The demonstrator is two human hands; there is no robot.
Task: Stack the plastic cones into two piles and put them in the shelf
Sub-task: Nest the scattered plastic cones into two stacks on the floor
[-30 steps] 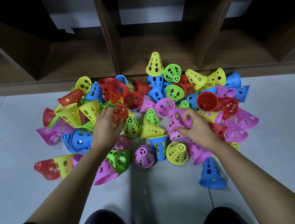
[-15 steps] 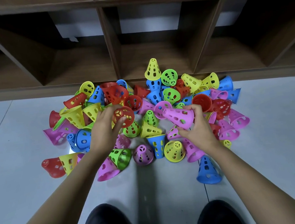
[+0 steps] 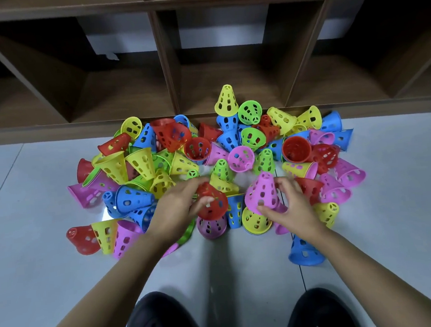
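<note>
A heap of several perforated plastic cones (image 3: 141,164) in red, yellow, blue, green and pink lies on the floor in front of a brown wooden shelf (image 3: 167,71). My left hand (image 3: 176,208) grips a red cone (image 3: 211,201), tip up, just above a purple cone (image 3: 211,227) at the heap's near edge. My right hand (image 3: 291,203) holds a pink cone (image 3: 262,191), tip up, over a yellow cone (image 3: 256,222). The shelf's open compartments stand behind the heap.
A lone blue cone (image 3: 305,253) stands on the grey floor near my right forearm. Two black shoes (image 3: 160,324) are at the bottom of the view. A red and a yellow cone (image 3: 93,235) lie at the heap's left near edge.
Both hands have drawn back toward me with their cones. The red cone and the pink cone have been turned tip up and lowered over cones at the heap's near edge.
</note>
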